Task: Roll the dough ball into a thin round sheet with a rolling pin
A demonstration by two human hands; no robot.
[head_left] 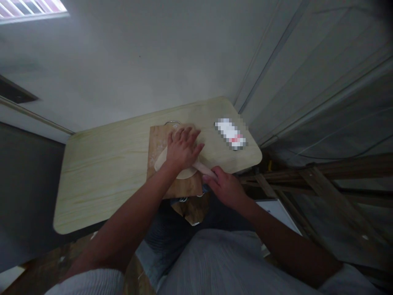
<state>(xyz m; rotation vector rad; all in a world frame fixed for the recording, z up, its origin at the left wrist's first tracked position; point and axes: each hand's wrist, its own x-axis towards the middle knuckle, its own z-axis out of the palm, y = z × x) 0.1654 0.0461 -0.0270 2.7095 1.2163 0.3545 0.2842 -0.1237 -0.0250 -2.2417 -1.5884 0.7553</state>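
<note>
In the head view, the right hand [225, 186] gripped the rolling pin [205, 169]; the left hand [183, 150] lay spread, fingers apart, over the dough [161, 160] on the wooden board [184, 188]. Even, gentle pressure probably suited that sheet best.

Flat dough [186, 172] under rolling pin [205, 169]
</note>
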